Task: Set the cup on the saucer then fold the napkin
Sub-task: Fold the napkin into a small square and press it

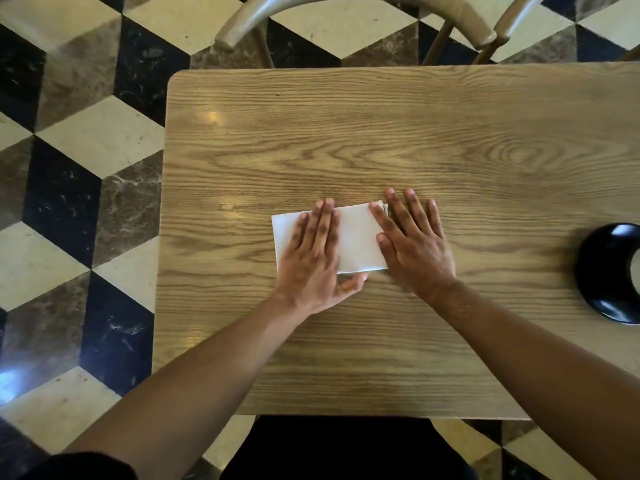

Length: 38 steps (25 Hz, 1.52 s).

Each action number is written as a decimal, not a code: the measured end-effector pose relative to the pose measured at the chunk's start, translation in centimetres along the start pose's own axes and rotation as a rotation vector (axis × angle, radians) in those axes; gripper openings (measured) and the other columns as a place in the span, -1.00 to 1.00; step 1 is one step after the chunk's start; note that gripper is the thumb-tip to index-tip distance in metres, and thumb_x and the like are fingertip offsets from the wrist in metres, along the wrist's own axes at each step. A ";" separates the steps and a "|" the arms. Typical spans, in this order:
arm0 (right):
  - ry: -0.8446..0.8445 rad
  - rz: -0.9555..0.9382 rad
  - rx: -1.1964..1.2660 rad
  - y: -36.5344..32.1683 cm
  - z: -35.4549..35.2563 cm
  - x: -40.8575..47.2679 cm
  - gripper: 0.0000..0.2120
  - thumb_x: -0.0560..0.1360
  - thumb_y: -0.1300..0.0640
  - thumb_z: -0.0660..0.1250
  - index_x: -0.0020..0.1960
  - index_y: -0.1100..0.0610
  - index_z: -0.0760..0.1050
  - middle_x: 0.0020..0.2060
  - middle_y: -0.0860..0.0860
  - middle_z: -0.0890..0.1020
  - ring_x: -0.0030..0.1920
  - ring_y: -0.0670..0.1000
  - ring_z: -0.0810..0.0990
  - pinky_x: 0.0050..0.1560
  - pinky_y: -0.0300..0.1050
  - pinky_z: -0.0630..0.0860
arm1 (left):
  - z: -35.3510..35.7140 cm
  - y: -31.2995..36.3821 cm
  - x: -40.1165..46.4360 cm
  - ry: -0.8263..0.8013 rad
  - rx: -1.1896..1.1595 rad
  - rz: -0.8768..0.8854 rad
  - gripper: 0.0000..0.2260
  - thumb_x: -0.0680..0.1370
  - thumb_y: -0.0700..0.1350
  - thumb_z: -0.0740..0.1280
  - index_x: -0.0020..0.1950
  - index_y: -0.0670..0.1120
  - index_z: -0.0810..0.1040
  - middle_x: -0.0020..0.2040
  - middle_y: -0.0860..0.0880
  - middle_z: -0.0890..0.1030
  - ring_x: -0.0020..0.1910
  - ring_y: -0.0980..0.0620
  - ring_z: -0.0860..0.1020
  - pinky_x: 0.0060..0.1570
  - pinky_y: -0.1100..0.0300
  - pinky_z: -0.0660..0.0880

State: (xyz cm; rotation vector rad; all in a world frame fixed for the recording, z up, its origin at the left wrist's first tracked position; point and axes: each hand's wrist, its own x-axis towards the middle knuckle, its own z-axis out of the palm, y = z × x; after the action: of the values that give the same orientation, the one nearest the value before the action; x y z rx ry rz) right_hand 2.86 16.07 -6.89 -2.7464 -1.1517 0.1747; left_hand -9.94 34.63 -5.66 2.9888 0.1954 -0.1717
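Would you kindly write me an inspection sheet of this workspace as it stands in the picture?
Surface: wooden table, grain visible, mostly bare.
Job's things: white napkin lies flat as a folded rectangle near the table's middle; black saucer at the right edge, cut off by the frame, with something pale on it that cannot be identified.
Clutter: nothing seen.
Grippers: left hand flat on the napkin's left part; right hand flat at its right edge, partly on the table.
Cables: nothing seen.
Surroundings: chair at the far side; cube-patterned tile floor.
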 end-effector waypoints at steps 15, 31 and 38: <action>-0.072 0.033 0.003 -0.4 -0.7 0.1 -0.46 0.68 -0.13 -0.07 0.66 -0.10 0.05 0.66 -0.01 0.07 0.66 0.12 -0.05 0.62 0.23 -0.08 | -1.5 4.0 2.0 -0.036 -0.027 0.129 0.10 0.49 0.54 0.03 0.63 -0.35 -0.06 0.66 -0.33 -0.10 0.67 -0.23 -0.15 0.62 -0.19 -0.05; -0.079 0.032 0.011 -0.5 -1.1 0.0 -0.44 0.69 -0.07 -0.06 0.67 -0.05 -0.03 0.66 -0.01 0.06 0.66 0.11 -0.07 0.62 0.24 -0.09 | -0.3 -5.3 -1.7 0.005 0.046 0.041 -0.10 0.61 0.41 -0.02 0.65 -0.28 -0.02 0.69 -0.22 -0.05 0.68 -0.15 -0.07 0.63 -0.13 0.02; -0.091 0.086 0.061 -1.7 -2.5 0.2 -0.44 0.66 -0.07 0.17 0.63 0.00 0.20 0.61 0.08 0.26 0.61 0.20 0.16 0.58 0.23 0.08 | -2.0 -5.5 -2.4 -0.086 0.009 -0.011 -0.15 0.63 0.37 -0.07 0.66 -0.28 -0.04 0.68 -0.23 -0.07 0.68 -0.17 -0.08 0.62 -0.19 0.00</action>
State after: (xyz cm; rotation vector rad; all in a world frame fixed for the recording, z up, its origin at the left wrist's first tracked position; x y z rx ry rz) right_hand 2.25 17.19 -4.10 -2.7616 -1.0319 0.3429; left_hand -12.89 40.06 -4.08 2.9817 0.2015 -0.3017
